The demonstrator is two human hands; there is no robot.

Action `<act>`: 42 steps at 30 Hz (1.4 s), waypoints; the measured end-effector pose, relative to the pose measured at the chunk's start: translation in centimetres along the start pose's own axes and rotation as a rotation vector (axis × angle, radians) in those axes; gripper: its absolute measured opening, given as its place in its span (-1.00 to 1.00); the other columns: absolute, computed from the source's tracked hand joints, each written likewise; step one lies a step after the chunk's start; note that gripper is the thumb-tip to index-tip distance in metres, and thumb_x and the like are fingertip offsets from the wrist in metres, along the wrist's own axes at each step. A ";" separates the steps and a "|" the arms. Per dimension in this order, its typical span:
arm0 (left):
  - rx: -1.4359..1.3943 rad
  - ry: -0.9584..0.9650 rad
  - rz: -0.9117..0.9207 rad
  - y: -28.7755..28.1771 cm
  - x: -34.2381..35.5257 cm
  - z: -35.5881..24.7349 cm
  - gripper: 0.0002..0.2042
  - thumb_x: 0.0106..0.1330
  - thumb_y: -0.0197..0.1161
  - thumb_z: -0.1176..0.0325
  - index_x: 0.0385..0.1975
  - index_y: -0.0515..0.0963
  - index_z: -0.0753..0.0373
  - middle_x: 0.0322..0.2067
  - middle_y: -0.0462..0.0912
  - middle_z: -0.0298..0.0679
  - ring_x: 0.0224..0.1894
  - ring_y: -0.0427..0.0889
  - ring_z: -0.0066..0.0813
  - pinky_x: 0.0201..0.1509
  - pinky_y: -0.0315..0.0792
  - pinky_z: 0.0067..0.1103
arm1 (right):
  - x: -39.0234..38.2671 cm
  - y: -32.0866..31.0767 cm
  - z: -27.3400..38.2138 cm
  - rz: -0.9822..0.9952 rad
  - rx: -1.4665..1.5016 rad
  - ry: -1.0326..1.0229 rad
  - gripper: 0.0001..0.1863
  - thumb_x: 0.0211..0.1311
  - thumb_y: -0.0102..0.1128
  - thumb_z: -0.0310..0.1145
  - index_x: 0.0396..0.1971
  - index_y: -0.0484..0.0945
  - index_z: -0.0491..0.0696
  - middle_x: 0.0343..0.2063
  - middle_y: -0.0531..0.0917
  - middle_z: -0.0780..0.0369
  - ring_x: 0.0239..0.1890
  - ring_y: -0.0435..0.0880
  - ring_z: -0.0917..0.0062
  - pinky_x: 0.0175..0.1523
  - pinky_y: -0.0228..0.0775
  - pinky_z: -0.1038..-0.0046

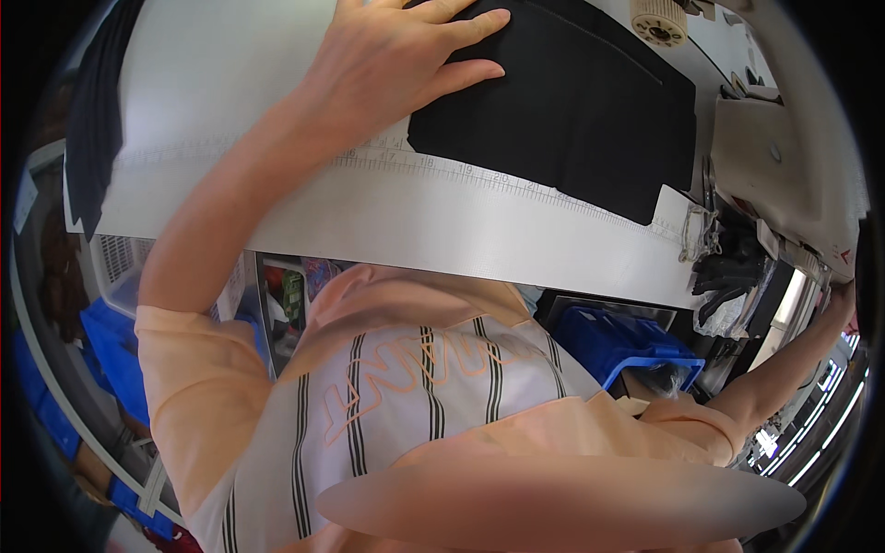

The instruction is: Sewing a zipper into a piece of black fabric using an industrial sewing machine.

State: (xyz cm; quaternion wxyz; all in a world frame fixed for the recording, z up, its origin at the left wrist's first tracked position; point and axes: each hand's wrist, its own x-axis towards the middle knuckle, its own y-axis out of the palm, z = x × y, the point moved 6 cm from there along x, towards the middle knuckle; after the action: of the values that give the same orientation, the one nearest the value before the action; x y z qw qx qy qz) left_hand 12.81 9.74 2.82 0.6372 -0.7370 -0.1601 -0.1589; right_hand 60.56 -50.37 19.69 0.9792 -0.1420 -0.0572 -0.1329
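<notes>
My left hand [406,46] lies flat on the left edge of a black fabric piece [590,101], thumb and fingers stretched out and apart. The fabric is flat on the white sewing table [387,217], with a straight seam line near its far edge. Its near edge lies over the ruler scale [461,170] printed along the tabletop. My right arm reaches out to the far right, where my right hand [841,297] is at the side of the white sewing machine [784,147]; its fingers are hidden.
Dark cloth [97,111] hangs over the table's left end. A round dial [659,23] is on the machine at the top. Scissors, thread and a black bundle [733,267] crowd the table's right end. Blue bins [627,346] stand below the table.
</notes>
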 end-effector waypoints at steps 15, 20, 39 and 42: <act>0.086 0.009 -0.008 0.7 -0.2 0.4 -0.56 0.17 0.30 0.03 0.04 0.56 0.02 0.10 0.54 -0.27 0.07 0.52 -0.33 0.19 0.21 -0.11 | -6.6 3.3 -2.9 0.119 0.506 -0.199 -0.41 0.34 -0.06 -0.20 0.28 0.20 -0.21 0.32 0.21 -0.03 0.36 0.13 -0.01 0.39 -0.10 -0.22; 0.183 0.008 -0.005 1.3 -0.4 0.7 -0.57 0.22 0.24 -0.04 0.09 0.55 -0.13 0.16 0.51 -0.44 0.13 0.49 -0.39 0.28 0.05 0.07 | -7.4 3.8 -4.1 0.125 0.627 -0.241 -0.37 0.29 -0.03 -0.18 0.28 0.20 -0.22 0.32 0.20 -0.04 0.36 0.12 -0.04 0.38 -0.12 -0.23; 0.175 -0.007 0.018 1.4 -0.4 0.8 -0.56 0.21 0.24 -0.03 0.11 0.53 -0.16 0.18 0.49 -0.45 0.14 0.48 -0.39 0.30 0.03 0.08 | -6.4 2.7 -5.3 0.114 0.686 -0.232 -0.42 0.24 0.05 -0.21 0.22 0.31 -0.19 0.24 0.35 0.00 0.27 0.30 0.03 0.36 0.05 -0.14; 0.170 -0.015 0.030 1.5 -0.4 0.8 -0.55 0.21 0.24 -0.03 0.11 0.52 -0.15 0.18 0.49 -0.44 0.14 0.48 -0.38 0.30 0.03 0.08 | -3.7 0.6 -3.2 0.060 0.529 -0.146 -0.47 0.28 0.00 -0.22 0.20 0.35 -0.14 0.23 0.37 0.03 0.27 0.32 0.10 0.35 0.10 -0.06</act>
State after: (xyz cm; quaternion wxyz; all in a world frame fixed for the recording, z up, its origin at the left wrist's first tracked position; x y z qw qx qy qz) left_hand 13.11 10.36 1.23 0.6985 -0.6837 -0.1668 -0.1299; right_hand 57.41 -49.81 15.88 0.9791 0.1077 -0.1561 -0.0739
